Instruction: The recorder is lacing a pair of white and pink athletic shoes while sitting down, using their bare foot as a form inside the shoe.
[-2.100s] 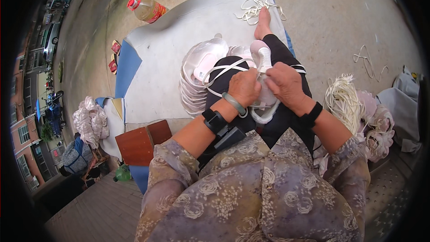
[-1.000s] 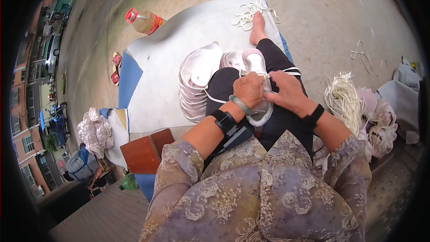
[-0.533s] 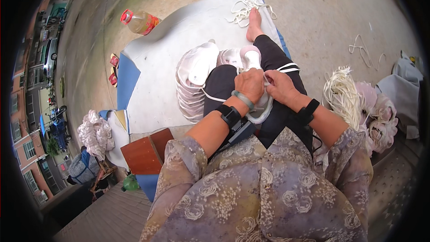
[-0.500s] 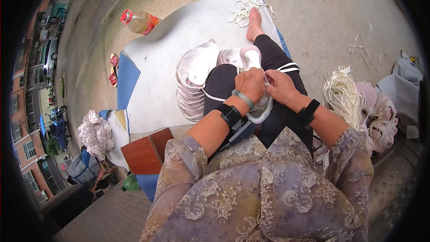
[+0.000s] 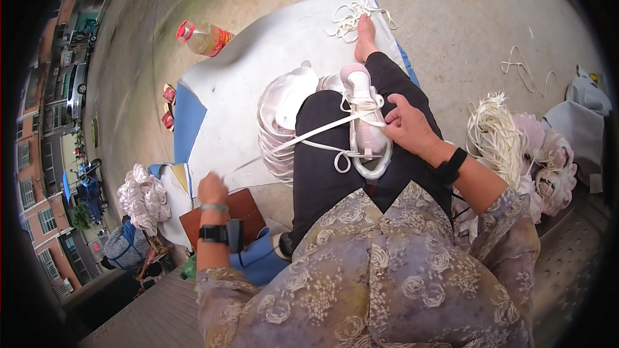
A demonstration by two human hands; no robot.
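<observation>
The left hand [image 5: 212,188] is drawn out to the person's left side, over a brown wooden board [image 5: 225,214], with the fingers closed on the end of a white shoelace [image 5: 309,135]. The lace runs tight from this hand across the black trouser leg to a white and pink sneaker [image 5: 365,122], which lies on the person's lap. The right hand [image 5: 406,126] rests on the right side of the sneaker, fingers curved around it. Just beyond the knee, a stack of white shoe uppers [image 5: 284,116] lies on a pale mat [image 5: 258,58]. Loose laces [image 5: 351,19] lie at the far edge of the mat, and a plastic bottle [image 5: 205,38] lies near its far left corner.
</observation>
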